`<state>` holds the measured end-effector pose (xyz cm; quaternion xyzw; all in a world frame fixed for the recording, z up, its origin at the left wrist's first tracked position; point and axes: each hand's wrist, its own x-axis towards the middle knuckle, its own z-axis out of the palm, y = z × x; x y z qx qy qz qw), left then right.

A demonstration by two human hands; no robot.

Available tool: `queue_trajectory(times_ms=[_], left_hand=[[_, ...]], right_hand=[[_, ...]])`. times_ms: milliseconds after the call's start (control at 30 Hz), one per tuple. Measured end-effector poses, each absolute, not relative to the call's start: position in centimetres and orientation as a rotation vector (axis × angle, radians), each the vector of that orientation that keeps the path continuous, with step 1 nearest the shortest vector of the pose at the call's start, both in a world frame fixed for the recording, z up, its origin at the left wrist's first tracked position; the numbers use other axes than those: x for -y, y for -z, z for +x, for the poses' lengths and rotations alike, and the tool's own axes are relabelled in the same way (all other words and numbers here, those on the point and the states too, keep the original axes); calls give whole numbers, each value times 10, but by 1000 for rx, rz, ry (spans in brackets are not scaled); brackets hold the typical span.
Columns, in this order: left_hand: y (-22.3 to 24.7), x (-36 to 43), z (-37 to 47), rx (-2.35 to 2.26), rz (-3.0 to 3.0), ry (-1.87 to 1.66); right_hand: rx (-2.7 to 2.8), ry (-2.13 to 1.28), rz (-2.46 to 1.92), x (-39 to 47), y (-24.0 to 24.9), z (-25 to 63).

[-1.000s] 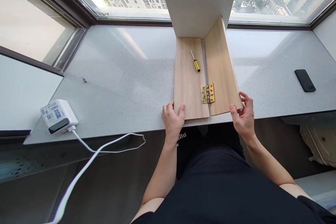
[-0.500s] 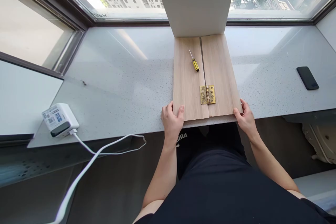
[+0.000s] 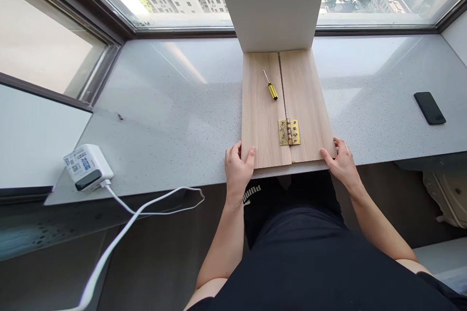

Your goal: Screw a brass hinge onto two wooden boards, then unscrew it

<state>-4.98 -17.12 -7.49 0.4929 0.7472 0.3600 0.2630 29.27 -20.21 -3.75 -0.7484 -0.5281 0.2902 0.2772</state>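
Note:
Two light wooden boards lie side by side, the left board (image 3: 255,112) and the right board (image 3: 310,102), with a narrow gap between them. A brass hinge (image 3: 289,132) spans the gap near the front. On the left board rests a yellow and black screwdriver (image 3: 272,88). My left hand (image 3: 239,165) grips the left board's front left corner, thumb on top. My right hand (image 3: 341,161) holds the right board's front right corner, its thumb on the upper face and its fingers along the side.
Behind the boards a white box (image 3: 273,17) stands against the window. A black phone (image 3: 429,108) lies at the right of the speckled sill (image 3: 175,121). At the left is a white adapter (image 3: 88,167) with a white cable (image 3: 120,233) running over the front edge.
My right thumb has moved slightly left on the right board's corner. The view has shifted a little; the boards, hinge and screwdriver keep nearly the same arrangement.

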Motion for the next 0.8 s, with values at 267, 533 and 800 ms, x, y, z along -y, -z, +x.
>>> queue_trajectory(times_ms=[267, 533, 800], left_hand=[[67, 170, -49, -2009, 1270, -962], [62, 170, -55, -1795, 1053, -1076], [56, 170, -52, -1675, 1018, -1226]], right_hand=[[1521, -723, -2082, 203, 35, 291], [1600, -710, -2102, 199, 38, 295], [1621, -676, -2086, 203, 43, 294]])
